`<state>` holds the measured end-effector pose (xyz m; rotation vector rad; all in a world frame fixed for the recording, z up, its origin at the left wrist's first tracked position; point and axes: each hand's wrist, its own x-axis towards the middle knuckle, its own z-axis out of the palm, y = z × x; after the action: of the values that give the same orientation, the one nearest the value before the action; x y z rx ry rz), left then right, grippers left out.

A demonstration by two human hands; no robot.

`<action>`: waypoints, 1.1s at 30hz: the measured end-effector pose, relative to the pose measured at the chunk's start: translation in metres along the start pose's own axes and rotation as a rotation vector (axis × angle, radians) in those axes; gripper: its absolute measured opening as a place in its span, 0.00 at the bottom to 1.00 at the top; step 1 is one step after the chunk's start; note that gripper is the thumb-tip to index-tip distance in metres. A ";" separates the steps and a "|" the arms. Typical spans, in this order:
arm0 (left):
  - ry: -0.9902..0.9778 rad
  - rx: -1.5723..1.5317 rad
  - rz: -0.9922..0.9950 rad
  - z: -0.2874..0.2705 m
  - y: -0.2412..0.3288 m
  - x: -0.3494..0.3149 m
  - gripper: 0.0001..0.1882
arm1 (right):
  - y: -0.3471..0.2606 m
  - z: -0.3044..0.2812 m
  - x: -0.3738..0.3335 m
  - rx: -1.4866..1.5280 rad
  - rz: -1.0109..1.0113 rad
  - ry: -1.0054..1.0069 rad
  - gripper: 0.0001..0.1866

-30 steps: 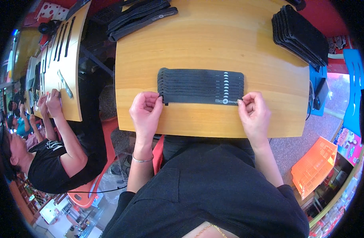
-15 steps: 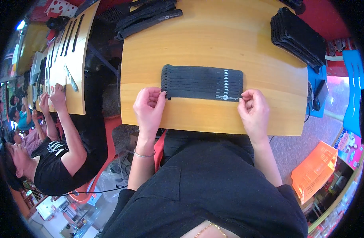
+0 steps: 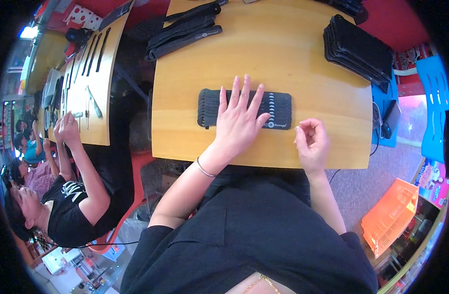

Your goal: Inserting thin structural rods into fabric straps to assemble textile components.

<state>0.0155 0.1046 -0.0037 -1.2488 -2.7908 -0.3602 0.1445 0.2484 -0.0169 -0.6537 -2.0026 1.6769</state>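
Basically, the wood table (image 3: 278, 54) takes up the middle, w/ a thick black pile (image 3: 359, 51) at its 2 o'clock and a looser black bunch (image 3: 185, 36) at 10–11. Just below table centre, abt 6–7 o'clock, lies the overlapped row of black straps (image 3: 281, 105), edges stepped like shingles. Prob. light, soft & bendy, fabric-like; not fragile, low slip risk, but the overlap could shift if only one layer's pulled. Left hand (image 3: 236, 125) is flat on top, palm down, fingers spread toward 12, gripping nothing; pressure, can't tell. Right hand (image 3: 313, 144) is off the row, just beside its 4 o'clock, fingers loosely curled; can't tell if anything's pinched. Best hold, I'd say: both short ends, all layers together, esp. the rounded tips (image 3: 202, 107) at 9.
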 end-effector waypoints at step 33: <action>-0.042 -0.052 0.222 0.012 0.038 0.030 0.46 | -0.004 -0.002 0.002 0.342 -0.011 0.106 0.07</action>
<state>0.0243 0.1535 -0.0039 -1.5756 -2.6540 -0.3983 0.1443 0.2505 -0.0124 -0.5927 -1.5916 1.8759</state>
